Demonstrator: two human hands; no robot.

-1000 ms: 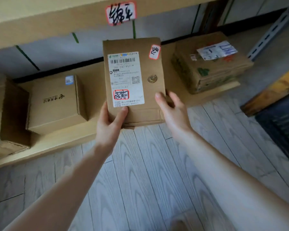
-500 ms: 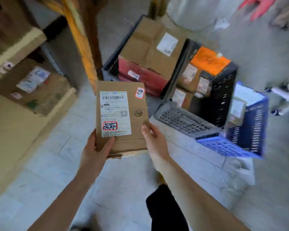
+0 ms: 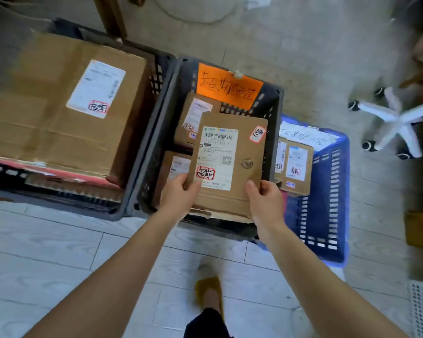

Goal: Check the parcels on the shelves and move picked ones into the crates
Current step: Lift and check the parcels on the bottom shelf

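A flat brown cardboard parcel [image 3: 239, 152] with a white shipping label and a red-framed stamp hangs above the middle dark grey crate [image 3: 156, 132]. My left hand [image 3: 178, 195] grips its lower left corner, thumb on the label. My right hand [image 3: 266, 201] grips its lower right edge. Inside that crate lie two smaller brown parcels [image 3: 195, 118] partly hidden under the held one. An orange handwritten sign [image 3: 227, 87] is fixed to the crate's far wall.
A black crate [image 3: 66, 191] on the left holds a large brown box [image 3: 59, 106]. A blue crate [image 3: 327, 191] on the right holds upright small parcels [image 3: 297, 167]. A white office-chair base [image 3: 398, 123] stands at far right. My foot [image 3: 209, 293] is on the grey plank floor.
I turned from the shelf to the crates, carrying the parcel in both hands. The parcel now hangs over the middle grey crate, closer and lower than half a second ago.
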